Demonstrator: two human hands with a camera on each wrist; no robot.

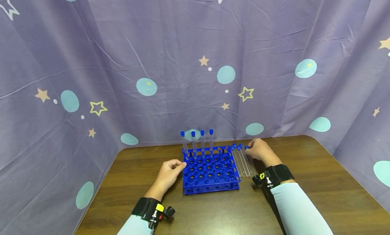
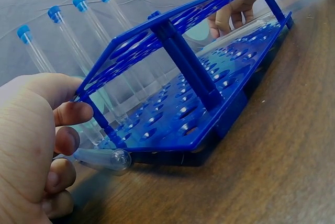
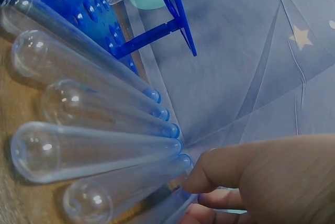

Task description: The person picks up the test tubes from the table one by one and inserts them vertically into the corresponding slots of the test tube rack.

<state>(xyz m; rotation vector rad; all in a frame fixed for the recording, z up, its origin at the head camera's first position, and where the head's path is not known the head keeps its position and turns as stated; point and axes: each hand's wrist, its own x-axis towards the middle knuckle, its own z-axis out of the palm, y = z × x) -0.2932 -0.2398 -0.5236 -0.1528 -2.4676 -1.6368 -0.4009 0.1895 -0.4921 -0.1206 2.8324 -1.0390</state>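
Observation:
A blue test tube rack [image 1: 210, 186] stands on the table with several clear, blue-capped test tubes [image 1: 193, 143] upright along its back row. My left hand [image 1: 168, 174] pinches the rack's left edge between thumb and finger. In the left wrist view, the rounded end of a clear tube [image 2: 107, 159] lies below those fingers; whether they touch it I cannot tell. Right of the rack, several capped test tubes [image 3: 99, 150] lie side by side. My right hand [image 1: 260, 150] pinches the rightmost one near its blue cap, partly hidden by the fingers.
The brown wooden table [image 1: 213, 214] extends in front of the rack and to both sides. A purple patterned curtain [image 1: 182, 109] hangs right behind its far edge. Black straps with small devices [image 1: 278, 174] circle both wrists.

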